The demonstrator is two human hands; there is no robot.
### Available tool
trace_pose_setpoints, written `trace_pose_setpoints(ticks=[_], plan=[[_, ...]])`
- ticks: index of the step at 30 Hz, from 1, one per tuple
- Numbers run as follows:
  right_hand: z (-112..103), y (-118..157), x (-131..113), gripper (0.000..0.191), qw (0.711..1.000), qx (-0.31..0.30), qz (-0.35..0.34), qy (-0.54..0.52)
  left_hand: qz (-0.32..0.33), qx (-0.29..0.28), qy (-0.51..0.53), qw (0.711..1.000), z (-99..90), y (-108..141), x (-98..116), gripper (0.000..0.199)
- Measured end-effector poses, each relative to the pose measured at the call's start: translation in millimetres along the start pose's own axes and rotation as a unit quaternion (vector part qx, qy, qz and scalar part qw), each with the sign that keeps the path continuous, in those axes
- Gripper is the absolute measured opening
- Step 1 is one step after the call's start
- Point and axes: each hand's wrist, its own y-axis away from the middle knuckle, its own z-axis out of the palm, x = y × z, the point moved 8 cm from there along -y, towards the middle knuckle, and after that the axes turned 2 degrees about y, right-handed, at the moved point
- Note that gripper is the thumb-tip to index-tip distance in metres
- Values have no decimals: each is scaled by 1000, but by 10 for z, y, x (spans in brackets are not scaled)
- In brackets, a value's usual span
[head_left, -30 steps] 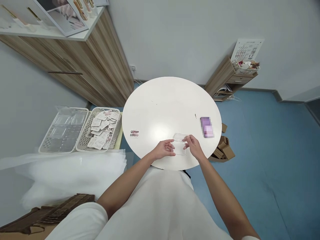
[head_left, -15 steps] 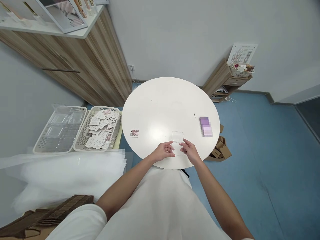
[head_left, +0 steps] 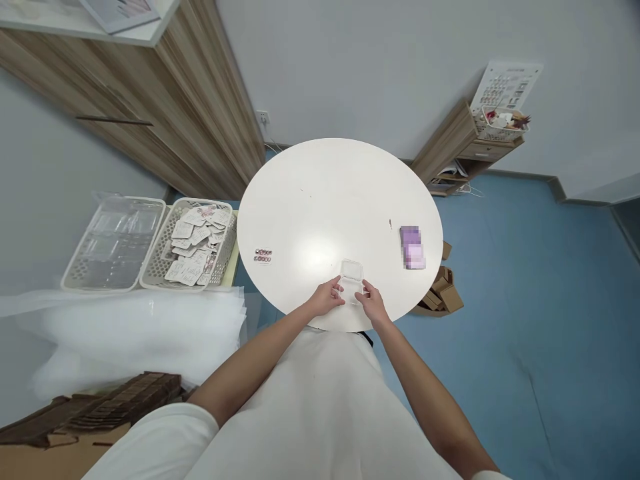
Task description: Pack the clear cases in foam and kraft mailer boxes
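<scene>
Near the front edge of the round white table [head_left: 320,193] is a clear plastic case [head_left: 352,270], its lid opened away from me. My left hand [head_left: 326,297] grips its left side with curled fingers. On the opposite side, my right hand [head_left: 373,302] holds the case between thumb and fingers. A small card with dark and pink ovals [head_left: 263,256] lies flat at the table's left. Over on the right is a purple and pink item [head_left: 413,247], blurred into blocks.
Left of the table stand a basket of printed cards [head_left: 193,247] and a basket of clear cases [head_left: 113,247]. White sheet packaging [head_left: 145,330] and brown cardboard [head_left: 95,417] lie nearer me. A carton of small brown boxes [head_left: 443,293] sits on the floor at right.
The view has tilted and shifted slightly. Both hands remain at the sides of the clear case, and its lid still stands opened away from me.
</scene>
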Motion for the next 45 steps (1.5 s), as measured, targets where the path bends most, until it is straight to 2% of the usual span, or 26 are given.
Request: trace_pose_setpoints(ticks=[4,10,12,17,21,28,34,41,45], plan=[[28,-180,-8,67,999,-43,-7,-7,-8,63,-39,997,-39,-93,0,68],[111,-327,-32,71,996,-93,-7,-2,-31,119,-105,987,9,-157,-22,57],[104,-349,-53,70,995,-94,-24,6,-42,132,-112,984,32,-155,-25,57],[-64,-378,26,64,998,-39,-42,13,-76,157,-123,977,66,-113,-48,53],[-46,-391,127,60,996,-85,-28,-26,-85,173,-129,973,86,-95,-58,48],[-9,-465,106,59,992,-107,-60,-23,-80,214,-70,971,106,-39,-26,49],[-5,-458,108,59,992,-99,-75,-12,-76,226,-37,970,113,8,-49,51],[33,-419,-10,56,993,-96,-67,-20,-63,198,-32,978,46,-57,-64,50],[-11,-364,-70,56,997,-34,-72,20,-57,185,-2,981,-47,3,-90,54]])
